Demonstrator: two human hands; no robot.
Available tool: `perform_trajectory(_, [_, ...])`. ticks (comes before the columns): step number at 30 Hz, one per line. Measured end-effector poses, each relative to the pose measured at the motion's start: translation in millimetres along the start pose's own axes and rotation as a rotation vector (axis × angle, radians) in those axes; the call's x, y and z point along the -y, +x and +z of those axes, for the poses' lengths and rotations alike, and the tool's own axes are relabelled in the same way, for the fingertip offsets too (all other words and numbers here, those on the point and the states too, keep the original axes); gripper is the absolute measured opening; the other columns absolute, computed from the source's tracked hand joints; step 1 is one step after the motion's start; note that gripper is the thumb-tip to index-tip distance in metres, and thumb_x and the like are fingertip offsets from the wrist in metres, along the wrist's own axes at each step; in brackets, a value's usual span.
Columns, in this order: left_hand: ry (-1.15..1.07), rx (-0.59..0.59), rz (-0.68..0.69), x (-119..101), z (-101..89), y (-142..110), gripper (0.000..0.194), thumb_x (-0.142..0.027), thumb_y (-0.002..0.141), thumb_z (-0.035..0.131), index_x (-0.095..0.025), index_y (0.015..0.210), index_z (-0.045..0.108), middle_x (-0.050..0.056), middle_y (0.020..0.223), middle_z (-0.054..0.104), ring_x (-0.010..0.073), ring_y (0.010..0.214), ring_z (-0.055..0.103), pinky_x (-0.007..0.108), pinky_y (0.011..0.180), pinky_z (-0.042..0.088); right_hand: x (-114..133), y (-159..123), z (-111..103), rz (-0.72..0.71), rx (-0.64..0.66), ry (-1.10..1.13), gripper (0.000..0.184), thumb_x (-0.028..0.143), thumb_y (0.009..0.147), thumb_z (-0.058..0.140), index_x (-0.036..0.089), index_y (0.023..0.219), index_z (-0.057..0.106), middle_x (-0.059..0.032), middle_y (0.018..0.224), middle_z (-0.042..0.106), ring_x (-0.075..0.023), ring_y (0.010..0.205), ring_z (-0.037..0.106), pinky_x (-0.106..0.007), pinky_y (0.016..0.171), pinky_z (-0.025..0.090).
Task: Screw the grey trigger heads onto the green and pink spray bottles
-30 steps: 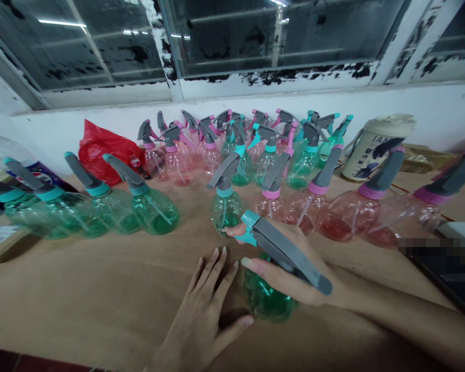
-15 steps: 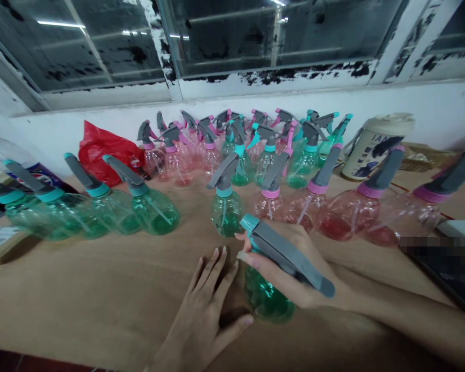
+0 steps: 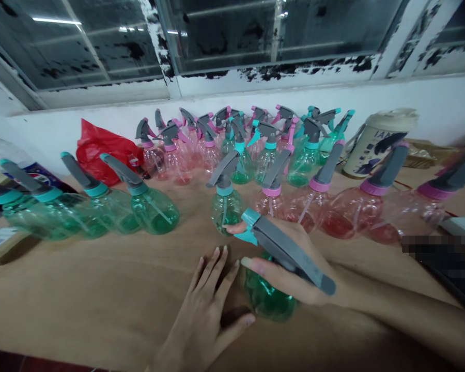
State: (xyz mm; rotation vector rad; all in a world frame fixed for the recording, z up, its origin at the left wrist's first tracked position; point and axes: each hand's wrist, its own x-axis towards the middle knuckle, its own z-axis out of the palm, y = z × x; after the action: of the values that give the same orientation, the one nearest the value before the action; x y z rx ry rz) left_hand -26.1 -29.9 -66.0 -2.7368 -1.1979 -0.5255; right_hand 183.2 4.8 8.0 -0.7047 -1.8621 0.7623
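My right hand is wrapped around the neck of a green spray bottle with a grey and teal trigger head. Its index finger reaches forward past the teal trigger, and the thumb lies along the near side. The nozzle points to the left and away from me. My left hand lies flat on the wooden table with the fingers spread, just left of that bottle and holding nothing. Right behind the held bottle stands another green spray bottle.
Several green spray bottles line the left, several pink ones the right. More bottles crowd by the wall. A red plastic bag, a cream tumbler and a dark flat object also sit on the table.
My right index finger has stretched forward off the trigger, and the teal trigger now stands out from the head. The bottle and my left hand have stayed in place.
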Motion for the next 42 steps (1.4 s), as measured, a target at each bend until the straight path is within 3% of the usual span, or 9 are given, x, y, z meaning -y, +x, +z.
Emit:
perform_trajectory(18, [0.012,0.013,0.014,1.4,3.2,-0.6,0.090,-0.051,0.086,0.058,-0.020,0.152,0.005,0.016,0.154,0.026,0.0349,0.137,0.031,0.057,0.103,0.039,0.4,-1.4,-1.6,-0.007,0.017,-0.030,0.032,0.027,0.083,0.060,0.020,0.114,0.059,-0.0020,0.085,0.066,-0.0159,0.073,0.065,-0.032,0.077,0.056])
perform_trajectory(27, [0.012,0.037,-0.001,0.2,0.0,0.1,0.086,-0.052,0.087,0.057,-0.020,0.152,0.009,0.015,0.154,0.025,0.0338,0.139,0.028,0.056,0.104,0.038,1.3,-1.0,-1.0,-0.033,0.015,-0.047,0.022,0.027,0.084,0.058,0.019,0.105,0.059,-0.0023,0.081,0.063,-0.0169,0.072,0.062,-0.035,0.081,0.053])
perform_trajectory(34, [-0.009,0.023,0.006,2.2,3.9,-2.1,0.080,-0.050,0.087,0.058,-0.016,0.149,0.020,0.017,0.153,0.028,0.0351,0.138,0.029,0.057,0.104,0.037,-2.1,2.2,-4.2,-0.086,0.019,-0.130,0.018,0.023,0.084,0.059,0.021,0.102,0.059,-0.0052,0.088,0.067,-0.0201,0.085,0.066,-0.035,0.078,0.053])
perform_trajectory(42, [0.019,0.065,-0.001,1.3,0.9,-0.3,0.082,-0.052,0.087,0.057,-0.013,0.148,0.021,0.020,0.151,0.030,0.0359,0.137,0.031,0.057,0.103,0.038,4.4,3.6,-2.5,-0.142,0.003,-0.149,0.003,0.017,0.085,0.054,0.018,0.085,0.057,-0.0016,0.074,0.061,-0.0127,0.066,0.061,-0.025,0.063,0.050])
